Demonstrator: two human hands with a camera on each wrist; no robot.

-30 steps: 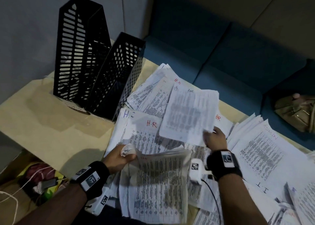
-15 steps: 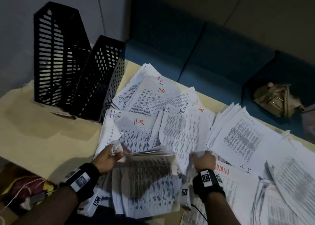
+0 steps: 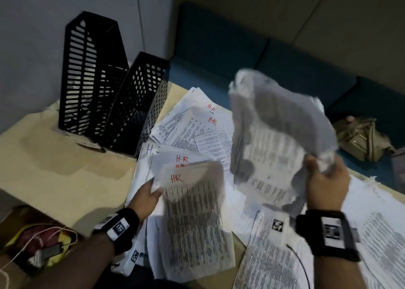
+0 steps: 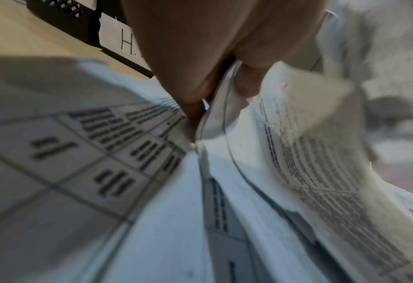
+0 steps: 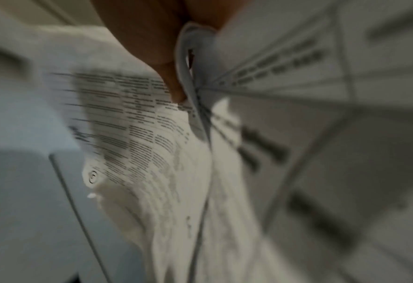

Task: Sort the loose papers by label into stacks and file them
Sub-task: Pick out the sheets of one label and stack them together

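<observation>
Printed sheets marked "HR" in red lie spread over the table (image 3: 65,174). My left hand (image 3: 151,194) pinches the top corner of a bundle of papers (image 3: 195,223) whose top sheet reads "HR"; the left wrist view shows thumb and fingers (image 4: 246,84) clamped on that corner. My right hand (image 3: 324,179) is raised and grips a crumpled corner of a thick sheaf of papers (image 3: 276,135), held up and blurred above the pile. In the right wrist view the fingers (image 5: 173,90) pinch the sheaf (image 5: 166,153). Two black mesh file holders (image 3: 103,91) stand at the back left.
More stacks of printed sheets (image 3: 377,223) cover the table's right side. A teal sofa (image 3: 252,54) runs behind the table with a tan bag (image 3: 361,139) on it. Cables and coloured items (image 3: 37,240) lie below the table's left edge. A wall stands behind the holders.
My right hand has taken a thick sheaf from the pile and lifted it up to the right. My left hand still holds its bundle, whose top now shows "HR".
</observation>
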